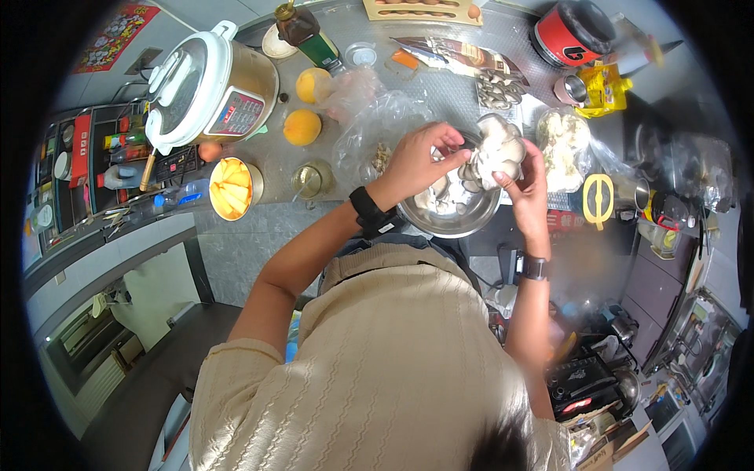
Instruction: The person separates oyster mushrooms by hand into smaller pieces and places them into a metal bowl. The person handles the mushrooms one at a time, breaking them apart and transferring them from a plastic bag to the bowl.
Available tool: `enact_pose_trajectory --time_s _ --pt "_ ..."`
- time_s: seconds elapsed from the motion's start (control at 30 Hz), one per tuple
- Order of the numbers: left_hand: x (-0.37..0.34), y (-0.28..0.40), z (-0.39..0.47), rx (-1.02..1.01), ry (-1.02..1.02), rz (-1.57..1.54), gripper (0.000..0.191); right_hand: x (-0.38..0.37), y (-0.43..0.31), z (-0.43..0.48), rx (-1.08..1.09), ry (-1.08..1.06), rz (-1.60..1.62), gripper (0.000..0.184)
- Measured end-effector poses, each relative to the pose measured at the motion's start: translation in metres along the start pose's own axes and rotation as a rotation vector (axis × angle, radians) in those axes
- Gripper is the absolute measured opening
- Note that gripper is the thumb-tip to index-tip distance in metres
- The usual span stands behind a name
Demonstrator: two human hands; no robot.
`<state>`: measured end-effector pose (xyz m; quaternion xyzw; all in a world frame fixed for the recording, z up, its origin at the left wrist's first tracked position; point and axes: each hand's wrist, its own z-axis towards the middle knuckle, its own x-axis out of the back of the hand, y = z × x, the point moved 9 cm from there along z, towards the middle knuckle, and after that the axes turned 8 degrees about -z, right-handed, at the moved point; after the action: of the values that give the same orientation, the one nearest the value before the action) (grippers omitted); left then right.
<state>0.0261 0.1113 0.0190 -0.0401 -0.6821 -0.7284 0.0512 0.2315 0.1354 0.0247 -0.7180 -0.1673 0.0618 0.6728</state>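
Observation:
My right hand (521,182) grips a cluster of oyster mushrooms (498,150) above a stainless steel bowl (453,226). My left hand (427,156) is at the cluster's left side, thumb and fingers apart; whether a small piece is between them cannot be told. Loose mushroom pieces (445,197) lie in the bowl. A clear plastic bag (365,138) spreads beside the bowl, left of my left hand. To the right of my right hand, a bag of pale cauliflower-like pieces (562,147) rests on the counter.
A knife (421,54) lies at the back near a tray of eggs (424,10). On the left stand an electric pressure cooker (215,88), a cup of cut yellow fruit (232,191), a glass jar (311,179) and two yellow-orange fruits (302,128). A red-and-black pot (571,35) is at the back right.

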Motion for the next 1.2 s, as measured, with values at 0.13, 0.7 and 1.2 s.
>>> enact_pose_trajectory --time_s 0.13,0.7,1.2 --pt "-0.002 0.034 0.007 -0.027 0.007 0.095 0.035 -0.016 -0.018 -0.013 0.061 0.002 -0.231 0.066" --pt "0.010 0.022 -0.009 0.086 0.124 -0.413 0.032 -0.032 -0.038 -0.010 0.134 0.264 -0.322 0.078" --pt "0.045 0.064 -0.003 -0.346 -0.007 -0.045 0.027 0.040 0.016 0.058 0.120 0.340 -0.870 0.082"
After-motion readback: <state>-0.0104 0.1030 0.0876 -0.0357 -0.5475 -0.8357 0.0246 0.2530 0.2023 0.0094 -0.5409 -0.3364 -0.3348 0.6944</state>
